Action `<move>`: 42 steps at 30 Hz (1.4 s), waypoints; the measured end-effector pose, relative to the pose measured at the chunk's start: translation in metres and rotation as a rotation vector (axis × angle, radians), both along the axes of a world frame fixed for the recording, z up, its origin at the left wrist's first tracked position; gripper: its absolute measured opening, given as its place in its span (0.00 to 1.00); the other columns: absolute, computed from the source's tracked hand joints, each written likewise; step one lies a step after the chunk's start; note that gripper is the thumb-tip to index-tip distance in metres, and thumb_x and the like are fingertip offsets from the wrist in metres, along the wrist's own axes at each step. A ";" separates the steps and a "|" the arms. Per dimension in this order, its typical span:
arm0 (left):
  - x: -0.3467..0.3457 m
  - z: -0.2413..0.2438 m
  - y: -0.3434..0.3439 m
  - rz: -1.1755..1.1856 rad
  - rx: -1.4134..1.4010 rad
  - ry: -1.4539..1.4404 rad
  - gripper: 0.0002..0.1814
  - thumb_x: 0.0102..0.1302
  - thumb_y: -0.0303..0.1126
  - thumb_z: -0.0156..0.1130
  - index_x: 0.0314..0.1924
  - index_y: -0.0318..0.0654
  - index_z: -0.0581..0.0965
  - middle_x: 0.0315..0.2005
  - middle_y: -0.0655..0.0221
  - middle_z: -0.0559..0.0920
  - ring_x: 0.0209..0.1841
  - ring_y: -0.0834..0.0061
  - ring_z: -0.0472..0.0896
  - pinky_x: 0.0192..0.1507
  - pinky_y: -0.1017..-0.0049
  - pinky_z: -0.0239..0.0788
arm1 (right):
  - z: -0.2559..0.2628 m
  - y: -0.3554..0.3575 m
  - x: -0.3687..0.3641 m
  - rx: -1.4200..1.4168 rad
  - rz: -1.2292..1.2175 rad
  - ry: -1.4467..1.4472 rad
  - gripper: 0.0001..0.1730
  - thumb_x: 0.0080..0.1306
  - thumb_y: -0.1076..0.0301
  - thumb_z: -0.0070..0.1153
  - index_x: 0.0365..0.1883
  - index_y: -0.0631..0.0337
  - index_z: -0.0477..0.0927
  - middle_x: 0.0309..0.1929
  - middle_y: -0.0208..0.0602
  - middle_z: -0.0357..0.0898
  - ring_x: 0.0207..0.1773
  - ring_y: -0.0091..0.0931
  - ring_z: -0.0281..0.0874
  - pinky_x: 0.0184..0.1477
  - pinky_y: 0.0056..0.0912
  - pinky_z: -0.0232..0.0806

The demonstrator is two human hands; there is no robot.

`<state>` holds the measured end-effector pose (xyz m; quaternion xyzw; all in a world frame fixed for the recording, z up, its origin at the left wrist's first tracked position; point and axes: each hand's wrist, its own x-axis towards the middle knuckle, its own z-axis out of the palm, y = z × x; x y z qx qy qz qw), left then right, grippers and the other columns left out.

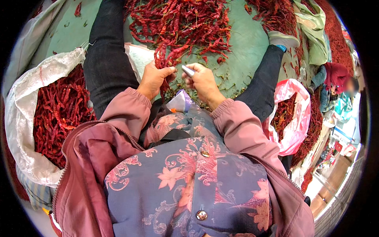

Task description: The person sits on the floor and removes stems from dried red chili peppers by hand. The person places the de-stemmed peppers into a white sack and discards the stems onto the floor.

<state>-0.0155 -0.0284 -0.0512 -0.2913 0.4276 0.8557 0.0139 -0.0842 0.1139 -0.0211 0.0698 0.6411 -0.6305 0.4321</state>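
My left hand point(155, 77) is closed around several dried red chili peppers point(161, 59), with their stem ends towards my right hand. A few centimetres to its right is my right hand point(202, 80), its fingers curled. A tapered metal piece point(188, 71) sticks out at its thumb side, pointing at the chilies; whether it is worn on the digit or gripped, I cannot make out. Beyond both hands a large heap of dried red chilies point(183, 22) lies on a green ground sheet point(242, 38). Loose stems point(226, 84) are scattered below the hands, between my legs.
At left stands a white woven sack point(22, 118) full of dried chilies. A pink-and-white plastic bag point(299, 130) with darker chili pieces is beside my right leg. More chilies point(275, 14) and a pale green sack point(318, 44) lie farther right, where another person point(336, 77) crouches.
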 end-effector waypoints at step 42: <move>0.286 0.017 -0.269 -0.458 -1.904 -1.008 0.34 0.60 0.52 0.47 0.62 0.44 0.57 0.60 0.56 0.59 0.63 0.58 0.54 0.63 0.59 0.40 | -0.063 0.014 -0.076 0.544 0.682 1.005 0.07 0.47 0.74 0.48 0.26 0.61 0.74 0.25 0.48 0.75 0.32 0.43 0.74 0.34 0.40 0.66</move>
